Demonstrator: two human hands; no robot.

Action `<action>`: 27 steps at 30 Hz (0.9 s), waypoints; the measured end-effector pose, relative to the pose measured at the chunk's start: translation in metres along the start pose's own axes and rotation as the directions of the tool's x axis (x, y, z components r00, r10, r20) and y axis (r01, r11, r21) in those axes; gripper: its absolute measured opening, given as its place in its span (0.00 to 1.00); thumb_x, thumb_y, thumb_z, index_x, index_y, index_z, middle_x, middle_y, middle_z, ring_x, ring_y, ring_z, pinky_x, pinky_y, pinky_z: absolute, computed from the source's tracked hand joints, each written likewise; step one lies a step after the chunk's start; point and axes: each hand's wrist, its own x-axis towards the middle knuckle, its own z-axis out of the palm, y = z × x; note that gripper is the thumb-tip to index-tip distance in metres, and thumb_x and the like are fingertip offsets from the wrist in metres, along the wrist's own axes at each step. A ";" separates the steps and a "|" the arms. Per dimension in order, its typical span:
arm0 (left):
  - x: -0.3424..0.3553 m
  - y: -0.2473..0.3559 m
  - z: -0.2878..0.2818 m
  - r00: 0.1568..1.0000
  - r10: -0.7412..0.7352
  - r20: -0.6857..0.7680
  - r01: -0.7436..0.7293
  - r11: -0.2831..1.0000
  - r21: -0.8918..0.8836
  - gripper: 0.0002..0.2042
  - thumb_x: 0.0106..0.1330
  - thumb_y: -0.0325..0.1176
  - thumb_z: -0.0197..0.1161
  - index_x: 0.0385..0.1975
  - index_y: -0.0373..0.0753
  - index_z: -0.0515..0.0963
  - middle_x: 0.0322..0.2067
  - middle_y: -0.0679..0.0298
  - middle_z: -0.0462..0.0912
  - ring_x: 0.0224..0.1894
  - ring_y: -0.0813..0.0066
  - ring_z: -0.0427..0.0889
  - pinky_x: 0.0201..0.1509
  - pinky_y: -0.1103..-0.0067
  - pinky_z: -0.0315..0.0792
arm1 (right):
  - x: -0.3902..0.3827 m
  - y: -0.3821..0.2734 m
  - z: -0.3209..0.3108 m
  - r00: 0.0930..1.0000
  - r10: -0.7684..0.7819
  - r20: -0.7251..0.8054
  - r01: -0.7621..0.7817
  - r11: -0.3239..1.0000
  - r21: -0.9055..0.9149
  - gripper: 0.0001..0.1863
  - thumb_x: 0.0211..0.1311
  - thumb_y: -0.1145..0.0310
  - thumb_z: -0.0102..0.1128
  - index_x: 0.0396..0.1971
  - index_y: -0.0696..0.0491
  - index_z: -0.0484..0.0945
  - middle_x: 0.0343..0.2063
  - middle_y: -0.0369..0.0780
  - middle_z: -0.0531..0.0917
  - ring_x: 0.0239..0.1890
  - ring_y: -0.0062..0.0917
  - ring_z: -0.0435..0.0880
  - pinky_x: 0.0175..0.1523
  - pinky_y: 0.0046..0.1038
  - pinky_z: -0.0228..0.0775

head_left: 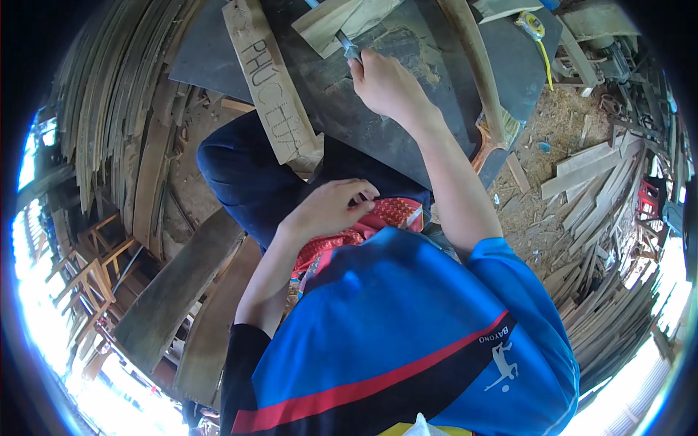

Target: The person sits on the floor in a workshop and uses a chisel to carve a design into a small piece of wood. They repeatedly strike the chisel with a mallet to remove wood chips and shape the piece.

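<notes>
My right hand [389, 83] is closed round the handle of a slim hand tool [351, 49] with a metal shaft and a grey-green grip. Its shaft meets a pale piece of wood [327, 30] on the dark work surface; whether the tip is a chisel's or a screwdriver's cannot be told. In front of my body, my left hand [336, 207] hangs with loosely curved fingers, a gap between thumb and fingers, and nothing visible in it. Red patterned cloth [396, 213] lies beside and beneath that hand.
A long board with handwriting [265, 80] slants at the surface's left. On the right lie a curved wooden piece [476, 58] and a yellow tape measure [532, 27], its tape pulled out. Stacked planks [109, 94], scrap wood [592, 174] and shavings surround the dark work surface [356, 138].
</notes>
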 end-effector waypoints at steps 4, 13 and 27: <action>0.001 0.003 -0.026 1.000 -0.022 -0.013 0.018 0.967 -0.255 0.16 0.71 0.32 0.57 0.56 0.37 0.75 0.45 0.57 0.85 0.48 0.70 0.84 0.51 0.74 0.78 | -0.001 0.001 0.000 0.999 -0.032 -0.023 0.032 0.999 -0.021 0.20 0.75 0.57 0.45 0.36 0.60 0.77 0.30 0.56 0.85 0.38 0.54 0.85 0.45 0.51 0.78; -0.020 0.004 -0.065 0.983 -0.080 0.164 0.123 0.954 -0.274 0.18 0.73 0.38 0.58 0.57 0.36 0.74 0.46 0.55 0.84 0.46 0.70 0.83 0.48 0.76 0.80 | 0.003 0.001 0.002 1.000 -0.022 -0.009 0.022 1.000 -0.013 0.20 0.74 0.57 0.46 0.38 0.59 0.78 0.30 0.56 0.85 0.37 0.53 0.86 0.45 0.50 0.79; -0.010 0.051 0.030 0.883 0.342 0.321 -0.280 0.934 -0.224 0.30 0.78 0.54 0.42 0.70 0.39 0.62 0.65 0.45 0.68 0.70 0.52 0.65 0.73 0.61 0.59 | -0.001 0.000 0.001 0.999 -0.046 -0.006 0.046 0.998 -0.038 0.20 0.75 0.58 0.44 0.37 0.61 0.76 0.29 0.55 0.85 0.37 0.52 0.86 0.44 0.50 0.79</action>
